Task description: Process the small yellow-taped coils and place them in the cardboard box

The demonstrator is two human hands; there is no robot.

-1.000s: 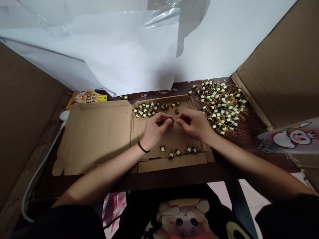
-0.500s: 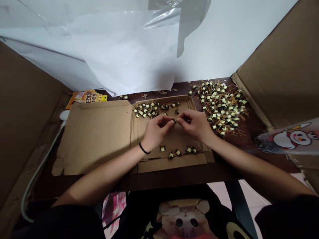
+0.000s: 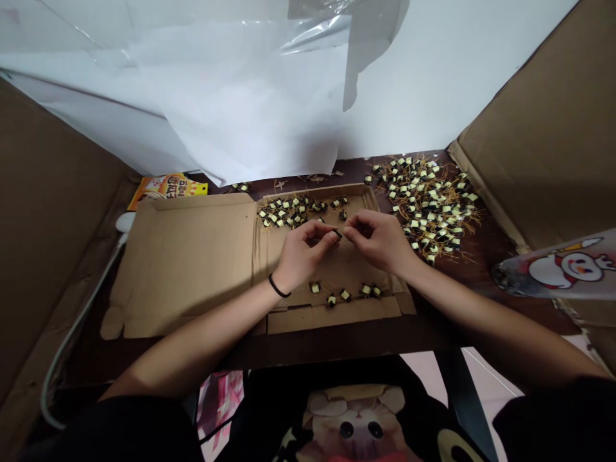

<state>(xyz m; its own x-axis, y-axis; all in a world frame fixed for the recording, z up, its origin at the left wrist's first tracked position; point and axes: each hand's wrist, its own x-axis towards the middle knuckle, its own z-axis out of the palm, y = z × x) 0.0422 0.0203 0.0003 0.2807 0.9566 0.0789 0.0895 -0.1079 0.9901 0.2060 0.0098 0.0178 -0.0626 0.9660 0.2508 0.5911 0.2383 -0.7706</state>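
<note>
Above the right half of an open cardboard box (image 3: 289, 263), my left hand (image 3: 308, 247) pinches a small dark part (image 3: 337, 233) between thumb and fingertips. My right hand (image 3: 373, 239) is just right of it, thumb and fingertips pressed together; whatever they hold is too small to make out. Small black and pale-yellow parts with thin wires lie in a cluster (image 3: 283, 210) at the box's back edge. Several similar parts (image 3: 345, 295) lie near its front edge. A larger pile (image 3: 428, 205) of them is on the dark table to the right.
A clear cup (image 3: 558, 266) with a snowman picture lies at the right. An orange-yellow packet (image 3: 168, 187) and a white cable (image 3: 79, 327) are at the left. Cardboard walls (image 3: 548, 128) flank the table; white sheets (image 3: 240, 109) hang behind.
My right hand's fingertips have moved slightly right, away from the left fingertips. The left hand and its part stay nearly in place.
</note>
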